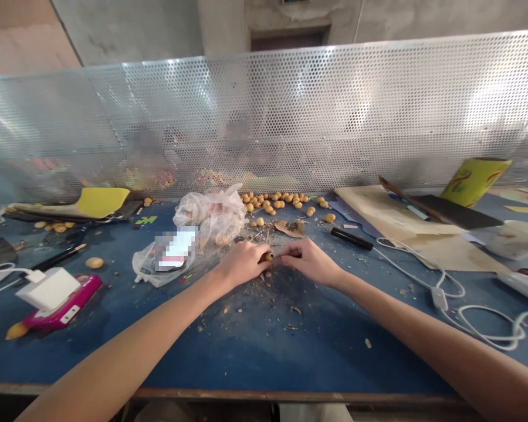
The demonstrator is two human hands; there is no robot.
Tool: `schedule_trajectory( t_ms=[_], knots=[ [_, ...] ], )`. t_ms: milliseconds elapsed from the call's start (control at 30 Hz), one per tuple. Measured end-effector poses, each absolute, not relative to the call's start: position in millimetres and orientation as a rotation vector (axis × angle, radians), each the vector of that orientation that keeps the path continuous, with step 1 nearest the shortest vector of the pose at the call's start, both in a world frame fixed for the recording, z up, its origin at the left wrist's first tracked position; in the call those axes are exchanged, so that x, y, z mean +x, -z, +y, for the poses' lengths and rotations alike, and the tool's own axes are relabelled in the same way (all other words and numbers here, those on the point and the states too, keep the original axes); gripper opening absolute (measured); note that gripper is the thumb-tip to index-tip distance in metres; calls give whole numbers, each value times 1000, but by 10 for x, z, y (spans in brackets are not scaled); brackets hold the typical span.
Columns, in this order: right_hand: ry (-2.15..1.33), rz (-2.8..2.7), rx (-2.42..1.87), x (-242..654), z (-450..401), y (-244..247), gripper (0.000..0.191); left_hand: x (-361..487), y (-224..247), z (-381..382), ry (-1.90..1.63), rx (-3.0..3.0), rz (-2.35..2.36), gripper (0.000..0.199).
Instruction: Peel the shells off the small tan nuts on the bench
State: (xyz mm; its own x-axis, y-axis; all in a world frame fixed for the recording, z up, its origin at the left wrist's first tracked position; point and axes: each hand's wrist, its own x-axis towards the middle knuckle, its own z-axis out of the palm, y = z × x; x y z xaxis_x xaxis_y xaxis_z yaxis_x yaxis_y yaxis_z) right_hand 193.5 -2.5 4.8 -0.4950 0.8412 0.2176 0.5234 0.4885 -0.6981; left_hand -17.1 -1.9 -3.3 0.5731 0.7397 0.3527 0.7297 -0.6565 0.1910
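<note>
In the head view my left hand (245, 262) is closed around a small brownish gourd (269, 257) with a dark opening, above the blue table (246, 357). Close by on the right, my right hand (307, 261) has its thumb and fingers pinched together near the gourd's open end; whatever is between the fingertips is too small to make out. Dry scraps and crumbs lie beneath and around both hands. Just behind them is a brown piece of paper (290, 228) with dark debris on it.
Small tan gourds (286, 198) line the foot of a perforated metal screen (290, 117). Plastic bags (215, 214) and a phone (176, 249) lie left; a pink power strip (70, 305) is farther left. Right are a black marker (352, 238), white cable (440, 298) and cardboard (391, 217).
</note>
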Motion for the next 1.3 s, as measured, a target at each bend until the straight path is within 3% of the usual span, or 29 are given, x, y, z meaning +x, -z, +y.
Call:
schedule_trajectory(
  t_ms=[100,267,367,667,933,1300],
  knots=[
    [-791,-2172,-1154,1935,-11,-36,17,-168,26,-28,-603,2793,1314,25],
    [-99,-2348,-976,1919,-43,21,19,-167,35,-35,-575,2808,1331,26],
    [97,-2458,-821,1917,-47,29,23,-169,47,-30,-577,2805,1346,25],
    [-591,-2212,-1207,1948,-64,-46,10,-164,43,4,-632,2807,1273,21],
    [-281,-2336,-1024,1907,-102,-50,14,-158,35,-19,-615,2812,1278,15],
    [-328,-2349,-1044,1903,-104,-57,15,-158,54,-17,-639,2817,1232,13]
  ],
)
